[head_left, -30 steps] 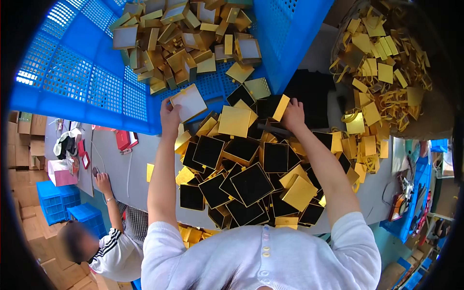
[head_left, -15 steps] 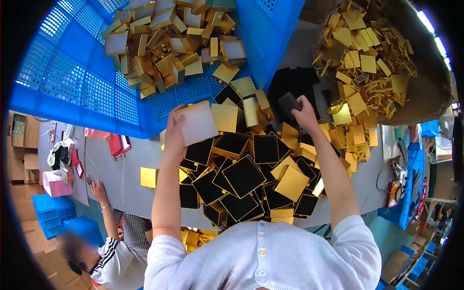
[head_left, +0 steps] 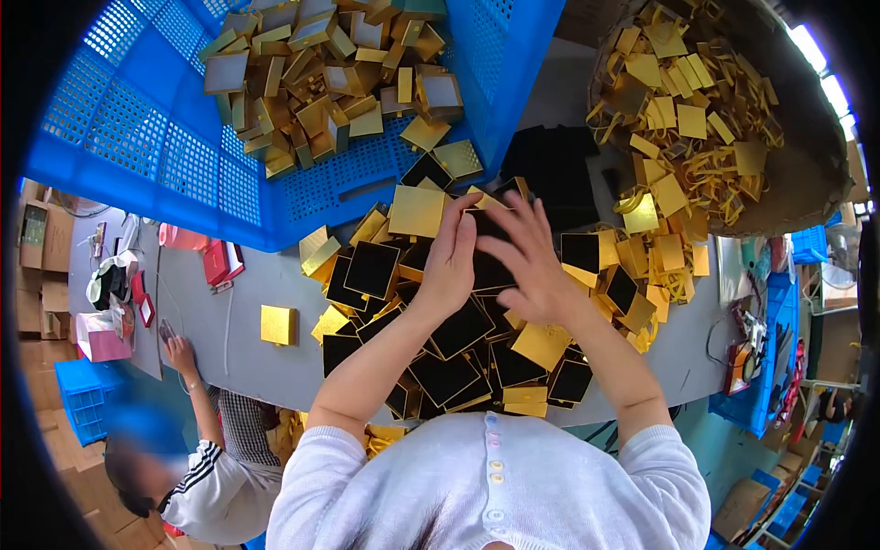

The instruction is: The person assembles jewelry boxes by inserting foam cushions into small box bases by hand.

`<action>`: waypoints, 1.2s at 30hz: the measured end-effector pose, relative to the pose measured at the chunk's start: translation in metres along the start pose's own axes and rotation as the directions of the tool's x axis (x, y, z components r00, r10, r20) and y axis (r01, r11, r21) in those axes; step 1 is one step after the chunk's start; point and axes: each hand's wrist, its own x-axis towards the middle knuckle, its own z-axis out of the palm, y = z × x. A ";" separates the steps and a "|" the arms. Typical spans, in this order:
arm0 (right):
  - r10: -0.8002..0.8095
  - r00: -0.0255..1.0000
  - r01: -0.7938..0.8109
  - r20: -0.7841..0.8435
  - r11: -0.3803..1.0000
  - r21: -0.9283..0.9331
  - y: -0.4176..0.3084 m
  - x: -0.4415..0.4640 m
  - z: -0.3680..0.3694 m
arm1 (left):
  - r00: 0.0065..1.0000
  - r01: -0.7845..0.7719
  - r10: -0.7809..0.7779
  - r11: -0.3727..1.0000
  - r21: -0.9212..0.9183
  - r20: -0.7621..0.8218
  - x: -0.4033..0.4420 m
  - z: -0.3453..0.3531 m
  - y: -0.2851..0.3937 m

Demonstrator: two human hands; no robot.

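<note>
My left hand [head_left: 451,261] is closed, fingers together, at the left edge of a black-lined gold box [head_left: 488,225] over the middle of the pile. The hands hide much of this box. My right hand [head_left: 534,261] is open on its right side, fingers spread and bent toward it; whether they touch it I cannot tell. Below and around both hands lie many gold boxes with black inside [head_left: 458,327], heaped at various tilts. A closed gold box [head_left: 418,212] rests just left of my left fingertips.
A blue perforated crate [head_left: 275,215] holding gold boxes with pale insides stands at back left. Back right, a large carton [head_left: 807,174] contains gold pieces with ribbons. Black pads [head_left: 550,165] lie between them. A single gold box [head_left: 278,324] sits left; a co-worker [head_left: 220,490] is beyond.
My hands have come together over the pile. The white-faced gold box in my left hand and the dark pad in my right are no longer seen as before; my right fingers have spread.
</note>
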 end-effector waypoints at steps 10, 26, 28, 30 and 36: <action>0.713 0.699 -0.418 -0.052 0.467 0.779 0.020 -0.002 0.026 | 0.993 -0.040 0.023 0.988 0.150 0.118 0.005 -0.015 -0.003; 0.962 0.188 -0.973 0.198 0.156 0.168 0.317 -0.094 0.011 | 0.772 -0.380 -0.458 0.225 0.897 0.441 0.225 0.145 -0.145; 0.942 0.146 -0.962 0.303 0.064 0.265 0.314 -0.093 0.013 | 0.717 -0.386 -0.547 0.206 0.899 0.432 0.224 0.146 -0.160; 0.960 -0.006 -0.944 0.278 -0.098 0.316 0.300 -0.087 0.018 | 0.762 -0.377 -0.470 0.238 0.895 0.446 0.216 0.143 -0.168; 0.872 0.264 -0.814 0.413 -0.028 0.580 0.287 -0.101 0.003 | 0.753 -0.434 -0.428 0.248 0.866 0.500 0.214 0.136 -0.175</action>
